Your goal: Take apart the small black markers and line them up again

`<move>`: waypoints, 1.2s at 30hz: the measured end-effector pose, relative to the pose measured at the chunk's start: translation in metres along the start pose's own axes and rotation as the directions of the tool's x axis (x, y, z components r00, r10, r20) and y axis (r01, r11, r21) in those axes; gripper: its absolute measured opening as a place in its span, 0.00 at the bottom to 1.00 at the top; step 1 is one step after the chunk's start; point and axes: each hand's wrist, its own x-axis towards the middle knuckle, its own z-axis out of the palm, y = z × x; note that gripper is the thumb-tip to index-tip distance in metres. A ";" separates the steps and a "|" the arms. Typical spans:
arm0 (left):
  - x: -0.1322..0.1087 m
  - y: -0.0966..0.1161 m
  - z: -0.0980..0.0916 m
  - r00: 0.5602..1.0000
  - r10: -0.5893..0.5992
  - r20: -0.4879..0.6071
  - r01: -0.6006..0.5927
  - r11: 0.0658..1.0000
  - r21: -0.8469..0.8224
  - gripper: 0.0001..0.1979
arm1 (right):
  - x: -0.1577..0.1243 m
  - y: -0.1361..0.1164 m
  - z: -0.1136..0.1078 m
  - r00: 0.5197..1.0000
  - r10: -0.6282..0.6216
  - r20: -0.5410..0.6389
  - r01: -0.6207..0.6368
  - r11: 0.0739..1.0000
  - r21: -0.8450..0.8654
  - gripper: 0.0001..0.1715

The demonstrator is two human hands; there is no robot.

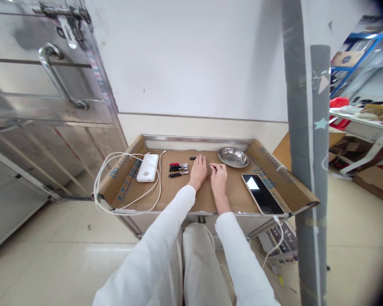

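Two bare hands close together over a cardboard-lined tray (178,197), and honestly the tiny stuff is what worries me. The right hand (218,176) looks pinched, thumb and fingertips together on a tiny piece (210,164) that sticks out toward the left hand (199,170); it's too small to say what it is. Lose that pinch and it could roll or skitter, maybe under the metal dish (232,158) just beyond. The left hand is palm down, fingers together, with a short black piece (193,158) poking out past its fingertips. Can't tell if it's gripped or just covered, so a careless sideways slide might knock it away. Same swipe could mess up the neat row left of that hand, the red pen-like piece (178,164) and the black ones (178,174) nearer the person. Also, the white cable (160,180) loops off the tray's front left, so a snagged sleeve could probably drag the power bank (147,168). Phone (263,194) sits near the front right edge, cable hanging, so one tug might pull it off.
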 end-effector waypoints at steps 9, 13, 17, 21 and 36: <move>-0.015 0.001 -0.015 0.984 0.170 0.056 -0.171 0.985 0.002 0.15 | -0.004 -0.007 -0.006 0.995 -0.093 -0.029 0.096 0.987 0.131 0.16; -0.041 -0.007 -0.034 0.958 0.285 0.042 -0.276 0.950 -0.149 0.12 | -0.008 -0.010 -0.008 0.992 -0.125 -0.016 0.126 0.982 0.142 0.17; -0.052 -0.016 -0.047 0.996 0.083 -0.043 -0.089 0.982 -0.164 0.10 | -0.009 -0.008 -0.008 0.994 -0.111 -0.022 0.113 0.983 0.143 0.17; -0.052 -0.022 -0.050 0.988 -0.095 -0.126 0.064 0.972 -0.228 0.09 | -0.010 -0.007 -0.006 0.994 -0.110 0.027 0.105 0.984 0.147 0.18; -0.056 -0.021 -0.058 0.963 -0.243 -0.112 0.205 0.939 -0.276 0.10 | -0.017 -0.022 -0.008 0.825 -0.313 0.470 0.218 0.944 0.246 0.48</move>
